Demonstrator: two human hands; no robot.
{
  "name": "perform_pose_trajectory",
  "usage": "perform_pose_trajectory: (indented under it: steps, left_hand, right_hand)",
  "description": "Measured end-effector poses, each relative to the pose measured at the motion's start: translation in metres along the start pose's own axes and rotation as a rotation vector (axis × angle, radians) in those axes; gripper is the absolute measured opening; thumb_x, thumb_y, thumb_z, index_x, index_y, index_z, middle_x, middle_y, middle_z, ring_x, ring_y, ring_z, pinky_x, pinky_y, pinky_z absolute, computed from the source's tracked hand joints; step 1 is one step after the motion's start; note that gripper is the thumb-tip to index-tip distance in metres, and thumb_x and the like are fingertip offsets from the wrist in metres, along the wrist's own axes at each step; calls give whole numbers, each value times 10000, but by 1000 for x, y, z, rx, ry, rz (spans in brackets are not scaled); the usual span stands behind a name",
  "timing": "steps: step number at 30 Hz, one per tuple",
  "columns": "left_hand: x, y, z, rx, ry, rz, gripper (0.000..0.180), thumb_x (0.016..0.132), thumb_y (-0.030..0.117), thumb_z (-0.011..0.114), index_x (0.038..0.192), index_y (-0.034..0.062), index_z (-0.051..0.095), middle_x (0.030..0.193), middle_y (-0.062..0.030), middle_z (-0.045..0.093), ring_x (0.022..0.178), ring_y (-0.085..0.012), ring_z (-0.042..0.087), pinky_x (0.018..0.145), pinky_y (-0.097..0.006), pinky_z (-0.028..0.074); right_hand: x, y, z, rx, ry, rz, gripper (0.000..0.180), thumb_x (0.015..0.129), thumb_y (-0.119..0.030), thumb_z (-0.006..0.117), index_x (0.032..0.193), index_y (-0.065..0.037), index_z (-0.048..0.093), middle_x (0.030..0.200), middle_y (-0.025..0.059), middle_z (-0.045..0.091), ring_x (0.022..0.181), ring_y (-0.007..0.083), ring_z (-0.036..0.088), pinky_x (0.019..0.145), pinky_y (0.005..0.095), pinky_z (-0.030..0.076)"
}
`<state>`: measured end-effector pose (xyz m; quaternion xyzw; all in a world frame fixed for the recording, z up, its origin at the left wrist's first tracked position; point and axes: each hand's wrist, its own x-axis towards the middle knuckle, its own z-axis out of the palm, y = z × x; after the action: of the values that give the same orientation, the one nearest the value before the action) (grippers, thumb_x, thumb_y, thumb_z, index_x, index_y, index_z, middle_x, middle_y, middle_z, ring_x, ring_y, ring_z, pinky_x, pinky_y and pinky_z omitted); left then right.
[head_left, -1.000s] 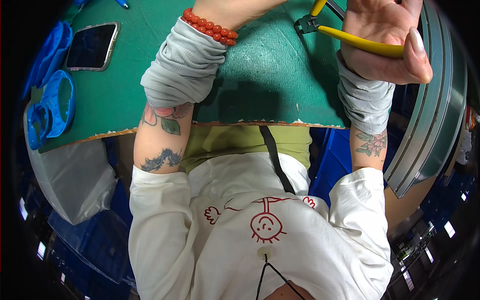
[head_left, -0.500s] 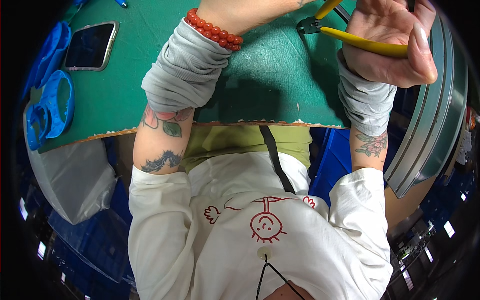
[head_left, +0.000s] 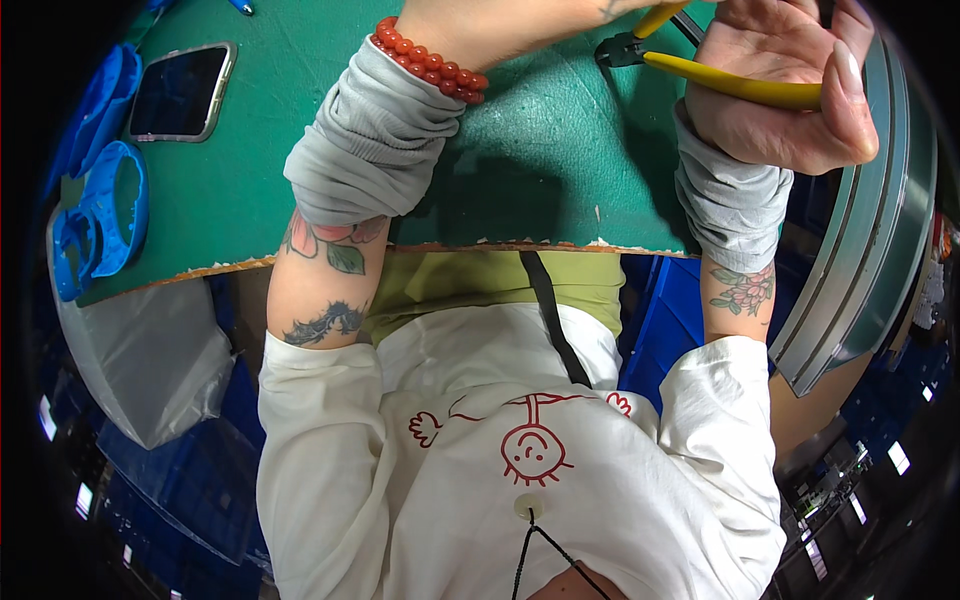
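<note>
My right hand, palm turned up and fingers curled, holds a pair of cutting pliers with yellow handles. The handles are spread apart, and the short dark jaws point left over the green tabletop. A thin dark strip shows between the upper handle and my palm; what it belongs to is unclear. My left hand reaches across from the left along the top edge, toward the pliers. Its fingers lie outside the picture, so what they touch is hidden. Red bead bracelets circle the left wrist.
A phone with a dark screen lies on the green table at left. Blue plastic parts rest beside it near the edge. A grooved metal rail curves along the right. A clear plastic bag hangs below the table at left.
Both hands and the pliers have shifted very slightly to the right. The right hand keeps its hold on the pliers.
</note>
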<state>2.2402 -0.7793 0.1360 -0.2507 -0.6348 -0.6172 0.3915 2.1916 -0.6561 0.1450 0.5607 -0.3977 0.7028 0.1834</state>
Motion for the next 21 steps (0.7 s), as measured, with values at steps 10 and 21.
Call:
perform_pose_trajectory:
  steps: [10, 21]
  left_hand:
    - [1, 10, -32, 874, -287, -671, 238, 673, 191, 693, 814, 25, 597, 777, -122, 628, 661, -207, 604, 607, -296, 480]
    - [-6, 17, -9, 1143, -569, -727, 647, 530, 574, 758, 774, 28, 512, 820, -128, 525, 812, -282, 536, 713, -362, 457]
  right_hand:
    - [17, -6, -38, 446, 204, 376, 588, 779, -443, 421, 1134, 25, 459, 1079, 235, 513, 989, 319, 517, 830, 425, 443]
    - [19, -1, -45, 237, 400, 375, 499, 775, -399, 401, 1060, -1, 497, 977, 184, 553, 926, 294, 526, 821, 412, 416]
